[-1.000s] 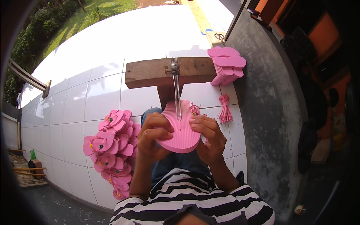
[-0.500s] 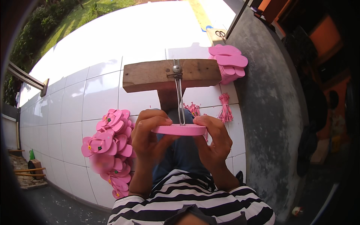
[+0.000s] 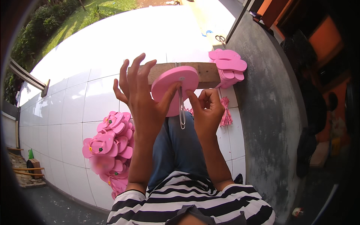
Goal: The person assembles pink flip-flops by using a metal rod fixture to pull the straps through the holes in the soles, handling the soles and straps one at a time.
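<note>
A pink flip-flop sole (image 3: 165,84) stands tilted up against the wooden beam (image 3: 204,72), its flat face toward me. A long metal wire loop (image 3: 182,114) runs down across that face and past the sole's lower edge. My left hand (image 3: 140,92) has its fingers spread upward beside the sole, and its thumb touches the face near a small round strap plug (image 3: 182,78). My right hand (image 3: 207,110) is closed beside the sole's right edge, fingers curled and thumb close to the wire. What its fingertips hold, if anything, is hidden.
A heap of finished pink flip-flops (image 3: 108,146) lies on the white tiles at left. Stacked pink soles (image 3: 230,65) stand right of the beam, with a bundle of pink straps (image 3: 225,112) nearer me. Scissors (image 3: 220,38) lie farther back. A grey concrete strip (image 3: 268,101) runs along the right.
The sole has moved up along the wire to the beam and turned its face toward me. My left hand has spread its fingers; my right hand has shifted up and curled.
</note>
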Demonstrator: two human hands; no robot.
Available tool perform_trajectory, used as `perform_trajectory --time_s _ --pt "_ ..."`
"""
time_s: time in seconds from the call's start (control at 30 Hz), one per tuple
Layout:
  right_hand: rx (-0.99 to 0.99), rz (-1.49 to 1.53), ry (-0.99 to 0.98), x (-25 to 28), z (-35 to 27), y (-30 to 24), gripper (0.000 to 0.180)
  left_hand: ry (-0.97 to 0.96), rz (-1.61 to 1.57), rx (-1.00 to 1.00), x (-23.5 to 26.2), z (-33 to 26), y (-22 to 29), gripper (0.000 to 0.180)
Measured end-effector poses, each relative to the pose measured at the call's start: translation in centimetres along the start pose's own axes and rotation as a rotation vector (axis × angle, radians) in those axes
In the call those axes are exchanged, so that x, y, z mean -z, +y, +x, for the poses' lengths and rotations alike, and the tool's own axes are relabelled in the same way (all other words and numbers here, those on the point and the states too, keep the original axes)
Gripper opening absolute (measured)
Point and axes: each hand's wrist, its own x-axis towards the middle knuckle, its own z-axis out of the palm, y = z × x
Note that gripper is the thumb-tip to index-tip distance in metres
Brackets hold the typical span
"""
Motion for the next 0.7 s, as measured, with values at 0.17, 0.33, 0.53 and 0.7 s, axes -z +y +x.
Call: perform_trajectory --time_s 0.17,0.33,0.53,0.7 --pt "-0.197 0.423 0.038 1.8 -0.1 8.7 0.03 -0.06 -0.067 -0.279 -0.1 4.2 -2.6 0.046" --pt "-0.549 0.337 0.174 4.9 3.7 20.6 0.02 -0.351 0.013 -0.1 -1.1 5.2 -1.8 0.053" --pt "-0.16 -0.74 0.161 4.8 15.3 31.7 0.045 -0.234 -0.024 -0.142 -1.8 5.1 -1.9 0.053" --pt "0.042 -1.335 -0.08 1.8 20.0 30.7 0.058 -0.201 0.029 -0.143 -1.5 4.9 -2.8 0.051"
